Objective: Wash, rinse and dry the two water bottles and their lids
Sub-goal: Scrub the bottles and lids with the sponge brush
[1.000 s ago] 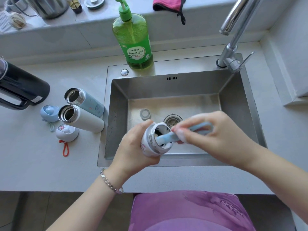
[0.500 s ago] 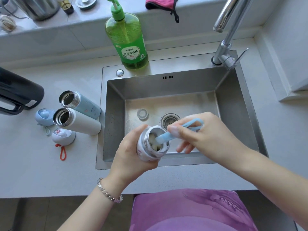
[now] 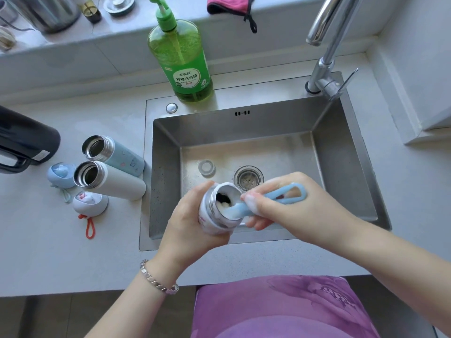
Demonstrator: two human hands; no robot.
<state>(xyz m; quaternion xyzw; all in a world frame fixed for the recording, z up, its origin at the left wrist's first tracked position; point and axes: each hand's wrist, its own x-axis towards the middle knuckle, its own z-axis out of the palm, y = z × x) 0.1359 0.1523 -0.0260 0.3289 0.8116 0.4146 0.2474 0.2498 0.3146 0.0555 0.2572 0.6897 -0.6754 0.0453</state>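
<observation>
Left hand (image 3: 192, 223) has its fingers wrapped round a small printed bottle (image 3: 210, 219), holding it tilted over the front of the sink (image 3: 341, 147) with the mouth facing up and to the right. Right hand (image 3: 295, 206) is all sudsy, fingers pinching the blue brush (image 3: 275, 196) by the handle. The brush's other end is stuck down inside the bottle's mouth, where there's white foam.

Over on the bench (image 3: 48, 252) left of the sink, the blue bottle (image 3: 117, 154) and white bottle (image 3: 114, 182) lie on their sides right beside each other, both open, mouths pointing left. Blue lid (image 3: 61, 173) sits just left of the white bottle, and the white lid (image 3: 89, 203) with a red loop is just in front of it.

There's a pale ring (image 3: 206, 167) on the sink floor near the drain (image 3: 248, 178). Green soap bottle (image 3: 185, 57) stands behind the sink, tap (image 3: 327, 45) at the back right corner, and a black jug (image 3: 26, 142) at the far left.
</observation>
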